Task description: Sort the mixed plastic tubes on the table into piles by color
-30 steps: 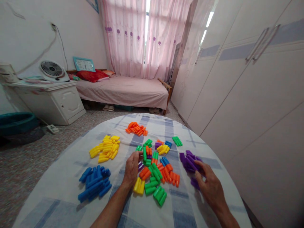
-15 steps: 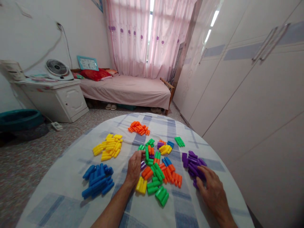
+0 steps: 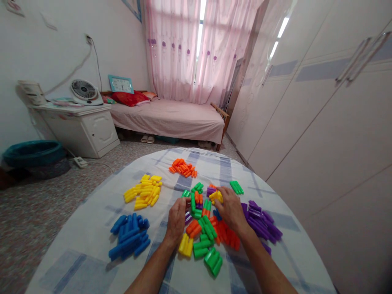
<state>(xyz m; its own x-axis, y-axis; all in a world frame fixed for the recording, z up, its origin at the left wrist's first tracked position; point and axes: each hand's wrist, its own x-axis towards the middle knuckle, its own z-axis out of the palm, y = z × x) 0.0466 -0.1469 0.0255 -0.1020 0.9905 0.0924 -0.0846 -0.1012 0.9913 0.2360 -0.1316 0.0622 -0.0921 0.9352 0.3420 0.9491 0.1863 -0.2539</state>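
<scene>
A mixed heap of coloured plastic blocks (image 3: 204, 228) lies in the middle of a round table under a checked cloth (image 3: 92, 228). My left hand (image 3: 177, 220) rests on the heap's left edge, fingers curled over a purple block. My right hand (image 3: 229, 208) sits on the heap's upper right, fingers closed around a yellow block (image 3: 216, 196). Sorted piles surround the heap: yellow (image 3: 143, 192), blue (image 3: 128, 236), orange (image 3: 183, 168) and purple (image 3: 260, 222). A small green set (image 3: 236, 187) lies beyond my right hand.
White wardrobe doors (image 3: 321, 114) run along the right. A bed with a pink cover (image 3: 171, 118) stands under curtains at the back. On the left a white cabinet (image 3: 79, 128) carries a fan (image 3: 83, 90), with a teal basin (image 3: 32, 151) on the floor.
My right hand left the purple pile and moved left and up onto the mixed heap, closing on a yellow block. My left hand stayed put. The view shifted slightly.
</scene>
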